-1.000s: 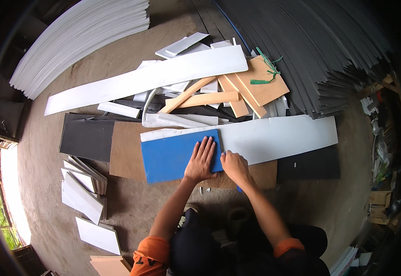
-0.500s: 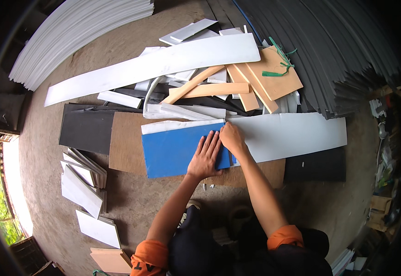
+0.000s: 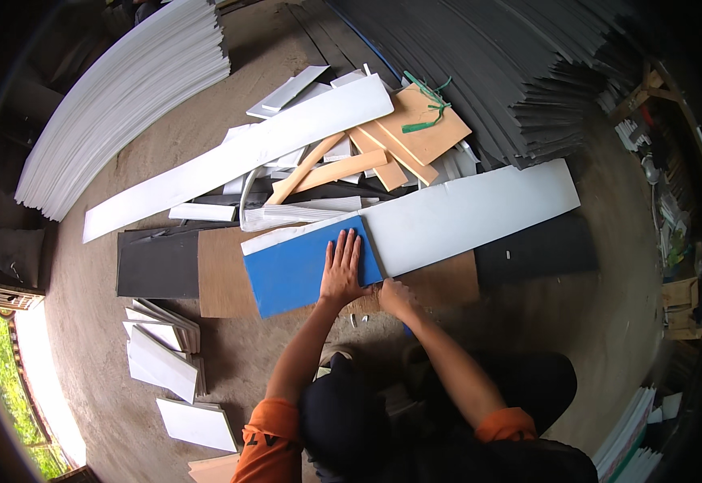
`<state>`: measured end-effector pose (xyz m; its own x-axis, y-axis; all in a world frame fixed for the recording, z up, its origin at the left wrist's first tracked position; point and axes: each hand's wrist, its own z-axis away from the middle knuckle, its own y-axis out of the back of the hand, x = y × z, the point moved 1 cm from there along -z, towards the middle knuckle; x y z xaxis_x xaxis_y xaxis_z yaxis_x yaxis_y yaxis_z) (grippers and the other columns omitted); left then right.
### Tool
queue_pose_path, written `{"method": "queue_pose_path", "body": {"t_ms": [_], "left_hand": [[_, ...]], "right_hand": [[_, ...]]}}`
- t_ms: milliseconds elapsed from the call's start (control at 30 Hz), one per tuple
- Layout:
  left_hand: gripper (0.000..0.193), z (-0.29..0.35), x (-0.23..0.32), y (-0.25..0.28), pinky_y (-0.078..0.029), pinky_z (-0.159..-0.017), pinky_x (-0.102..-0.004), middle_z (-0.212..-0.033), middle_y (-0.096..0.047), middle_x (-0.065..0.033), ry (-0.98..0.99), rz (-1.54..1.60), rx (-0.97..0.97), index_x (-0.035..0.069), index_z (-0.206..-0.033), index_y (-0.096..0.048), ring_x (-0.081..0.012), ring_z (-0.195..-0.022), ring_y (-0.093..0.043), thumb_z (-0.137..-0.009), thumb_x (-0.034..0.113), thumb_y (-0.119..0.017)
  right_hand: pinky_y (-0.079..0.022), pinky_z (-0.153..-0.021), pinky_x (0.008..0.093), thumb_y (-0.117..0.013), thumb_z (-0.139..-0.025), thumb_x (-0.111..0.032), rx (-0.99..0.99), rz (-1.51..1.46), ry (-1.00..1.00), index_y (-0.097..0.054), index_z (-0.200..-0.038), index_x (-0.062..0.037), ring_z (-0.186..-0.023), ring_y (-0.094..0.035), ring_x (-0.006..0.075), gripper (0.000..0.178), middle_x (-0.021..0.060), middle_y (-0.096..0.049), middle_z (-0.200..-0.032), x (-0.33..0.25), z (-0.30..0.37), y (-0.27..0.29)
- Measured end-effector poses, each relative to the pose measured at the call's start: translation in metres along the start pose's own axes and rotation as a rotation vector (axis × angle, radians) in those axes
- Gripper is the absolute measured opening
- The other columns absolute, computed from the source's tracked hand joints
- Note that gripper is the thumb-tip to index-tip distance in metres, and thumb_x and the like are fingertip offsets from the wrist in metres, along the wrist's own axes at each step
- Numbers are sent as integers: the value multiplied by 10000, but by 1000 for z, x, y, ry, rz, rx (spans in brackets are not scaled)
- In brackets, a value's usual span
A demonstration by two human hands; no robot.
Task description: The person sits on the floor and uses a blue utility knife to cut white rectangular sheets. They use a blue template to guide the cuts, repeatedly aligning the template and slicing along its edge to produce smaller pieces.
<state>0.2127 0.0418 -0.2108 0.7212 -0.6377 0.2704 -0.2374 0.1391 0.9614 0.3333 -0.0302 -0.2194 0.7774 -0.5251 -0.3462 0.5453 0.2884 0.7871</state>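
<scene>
A blue rectangular board (image 3: pixel 295 270) lies on the left end of a long white foam sheet (image 3: pixel 480 213), over a brown board (image 3: pixel 222 278) on the floor. My left hand (image 3: pixel 343 266) presses flat on the blue board's right part, fingers spread. My right hand (image 3: pixel 395 299) is a closed fist at the blue board's near right corner. It seems to grip a small blue-handled cutter (image 3: pixel 406 329), mostly hidden by the hand.
A tall stack of white sheets (image 3: pixel 125 105) fills the far left, and dark sheets (image 3: pixel 512 72) the far right. Wooden offcuts (image 3: pixel 415 129) and a long white strip (image 3: pixel 238 157) lie beyond. Black sheets (image 3: pixel 156 262) flank the brown board. Cut white pieces (image 3: pixel 166 354) pile up near left.
My right hand went from the blue board's far right corner down along its right edge to the near corner. My left hand stayed flat on the board.
</scene>
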Motion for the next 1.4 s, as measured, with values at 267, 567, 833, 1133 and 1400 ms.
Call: {"method": "queue_pose_path", "body": {"t_ms": [267,567,833,1133,1400], "left_hand": [[1043,-5,1,3,-40,-1048,-449,-1403,-115,-119,-4,1,16,10,-1317,-189,-252,-1306,-58,-572,616,-598],[785,2,15,-7,-45,-977,-607,-1353,-236,-83,359,224,227,68,-1231,-364,-246,-1297,-98,-575,363,-677],[623,76,-86,17,-52,-999,-575,-1368,-237,-45,567,128,269,136,-1258,-324,-249,-1288,-155,-675,41,-524],[534,86,-175,35,-169,-1008,-482,-1277,-351,-102,606,135,524,72,-1171,-400,-300,-1230,-249,-662,-83,-446],[602,-44,-69,19,-341,-871,-425,-1110,-401,-131,55,210,292,76,-1126,-430,-294,-1062,-365,-653,351,-680]], "right_hand": [[-479,-576,424,-386,-824,-206,13,-18,124,-534,-840,47,-616,-601,320,293,245,-578,-693,33,31,-17],[-377,-309,275,-361,-897,-256,-65,-678,42,-425,-805,-32,-328,-432,146,250,57,-433,-454,4,-3,27],[-376,-326,261,-373,-889,-200,76,-741,62,-418,-893,-1,-380,-443,129,204,65,-462,-598,-46,-36,9],[-392,-372,256,-379,-871,-137,172,-634,107,-441,-941,-30,-390,-436,116,142,39,-439,-596,-26,-47,13],[-432,-413,231,-381,-901,-203,201,-717,166,-481,-963,-39,-452,-437,77,202,12,-400,-616,4,-49,44]]}}
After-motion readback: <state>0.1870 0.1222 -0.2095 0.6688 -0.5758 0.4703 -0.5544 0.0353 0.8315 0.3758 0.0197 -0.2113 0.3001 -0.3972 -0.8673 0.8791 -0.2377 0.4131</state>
